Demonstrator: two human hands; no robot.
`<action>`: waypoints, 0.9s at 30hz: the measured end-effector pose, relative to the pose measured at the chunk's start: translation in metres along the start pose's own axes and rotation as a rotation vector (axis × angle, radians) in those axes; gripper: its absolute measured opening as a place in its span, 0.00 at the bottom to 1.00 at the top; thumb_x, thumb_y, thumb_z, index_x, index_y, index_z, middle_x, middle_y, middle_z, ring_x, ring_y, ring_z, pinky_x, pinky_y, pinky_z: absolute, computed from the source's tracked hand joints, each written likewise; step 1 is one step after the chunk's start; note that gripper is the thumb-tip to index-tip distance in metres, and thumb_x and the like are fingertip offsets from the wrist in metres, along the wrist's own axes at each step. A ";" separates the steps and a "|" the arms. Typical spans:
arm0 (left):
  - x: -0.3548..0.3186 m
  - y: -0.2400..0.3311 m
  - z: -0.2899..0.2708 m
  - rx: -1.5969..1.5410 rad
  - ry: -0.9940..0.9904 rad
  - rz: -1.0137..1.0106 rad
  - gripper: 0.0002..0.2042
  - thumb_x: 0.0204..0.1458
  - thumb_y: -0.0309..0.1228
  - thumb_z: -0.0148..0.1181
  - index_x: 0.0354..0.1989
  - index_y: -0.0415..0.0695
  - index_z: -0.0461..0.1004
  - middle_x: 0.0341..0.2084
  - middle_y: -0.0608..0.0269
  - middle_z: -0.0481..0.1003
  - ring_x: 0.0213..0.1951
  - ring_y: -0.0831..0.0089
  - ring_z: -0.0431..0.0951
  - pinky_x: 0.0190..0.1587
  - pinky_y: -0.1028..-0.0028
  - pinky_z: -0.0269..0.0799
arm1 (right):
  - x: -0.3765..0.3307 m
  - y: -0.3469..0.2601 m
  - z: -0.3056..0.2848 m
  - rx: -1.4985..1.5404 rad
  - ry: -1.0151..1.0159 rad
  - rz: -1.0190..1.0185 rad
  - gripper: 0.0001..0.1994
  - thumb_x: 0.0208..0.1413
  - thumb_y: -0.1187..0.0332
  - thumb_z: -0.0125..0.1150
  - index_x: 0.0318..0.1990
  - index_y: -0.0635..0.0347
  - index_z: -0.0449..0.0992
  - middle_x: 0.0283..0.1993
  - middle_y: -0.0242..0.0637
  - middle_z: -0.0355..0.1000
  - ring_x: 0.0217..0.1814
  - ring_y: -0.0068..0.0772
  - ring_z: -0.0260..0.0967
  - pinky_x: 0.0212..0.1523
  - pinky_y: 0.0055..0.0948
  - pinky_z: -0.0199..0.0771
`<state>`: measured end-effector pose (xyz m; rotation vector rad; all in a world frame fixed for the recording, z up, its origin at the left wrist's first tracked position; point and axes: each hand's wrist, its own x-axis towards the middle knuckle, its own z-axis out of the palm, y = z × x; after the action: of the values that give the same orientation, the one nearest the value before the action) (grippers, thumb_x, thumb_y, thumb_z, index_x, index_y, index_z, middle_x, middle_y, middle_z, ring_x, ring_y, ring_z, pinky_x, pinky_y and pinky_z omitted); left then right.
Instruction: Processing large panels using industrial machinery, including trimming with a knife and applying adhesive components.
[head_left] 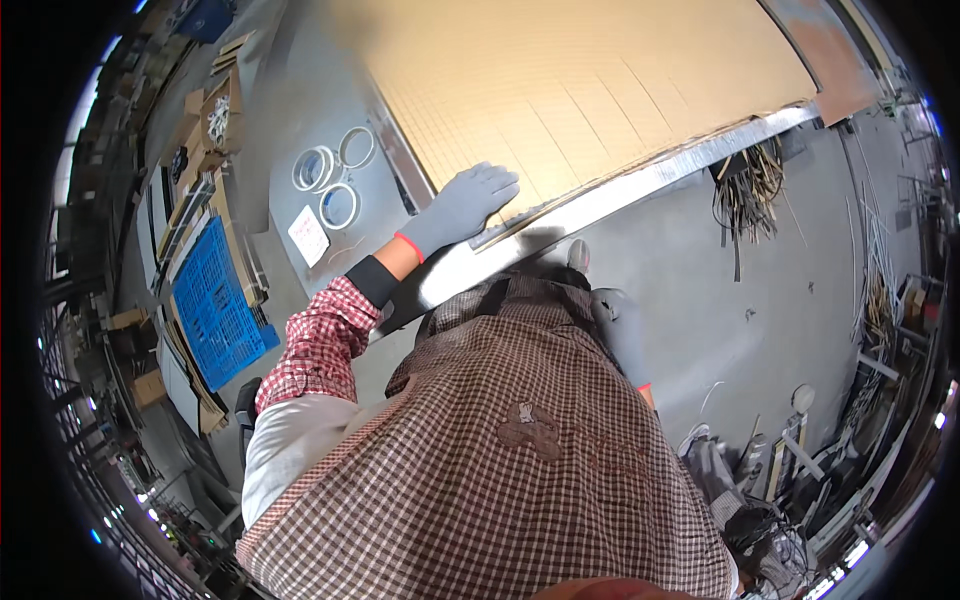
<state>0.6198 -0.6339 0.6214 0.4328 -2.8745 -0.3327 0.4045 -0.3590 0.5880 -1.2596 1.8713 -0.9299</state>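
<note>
A: What surrounds the person?

B: A bench (640, 185) with a bright metal edge crosses in front. On its left, a gray surface (300, 105) bears several white rings (327, 168) and 1 white card (308, 236). Farther left are a blue plastic pallet (220, 305) and cartons. Dark strips (748, 190) hang in a bundle below the bench's edge at right, over a gray floor (690, 290).

A: And the cardboard sheet (540, 90)?

B: It lies on the bench, tan and finely ridged, with several long dark lines across it and a ragged near edge.

A: The hands?

B: The left hand (462, 208), gloved in gray with a red cuff, rests on the sheet's near left corner, fingers extended, gripping nothing. The right hand (622, 335), gloved alike, is low beside the checked apron (500, 400); whether it is clenched or holding anything cannot be told.
</note>
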 end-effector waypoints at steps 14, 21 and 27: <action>0.077 0.018 -0.011 0.036 -0.345 -0.149 0.14 0.42 0.22 0.52 0.40 0.44 0.76 0.42 0.59 0.76 0.45 0.61 0.75 0.45 0.66 0.69 | 0.010 0.078 -0.063 0.031 0.066 0.053 0.08 0.53 0.69 0.54 0.34 0.64 0.76 0.35 0.50 0.74 0.38 0.52 0.71 0.39 0.39 0.70; 0.128 0.047 0.035 -0.003 -0.022 -0.075 0.14 0.47 0.23 0.49 0.42 0.41 0.74 0.46 0.52 0.74 0.47 0.55 0.74 0.50 0.62 0.68 | 0.037 0.172 -0.168 -0.089 0.073 0.025 0.11 0.52 0.70 0.55 0.40 0.67 0.77 0.40 0.48 0.75 0.42 0.44 0.73 0.45 0.32 0.71; 0.170 0.057 0.033 0.036 -0.219 -0.259 0.14 0.46 0.22 0.48 0.40 0.43 0.76 0.44 0.56 0.75 0.45 0.56 0.75 0.48 0.63 0.71 | 0.015 0.244 -0.234 -0.095 0.237 0.079 0.10 0.52 0.69 0.54 0.38 0.64 0.77 0.41 0.46 0.75 0.45 0.45 0.73 0.47 0.36 0.71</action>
<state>0.4378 -0.6278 0.6342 0.8270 -3.0417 -0.3932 0.0924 -0.2640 0.4977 -1.1621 2.1558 -0.9943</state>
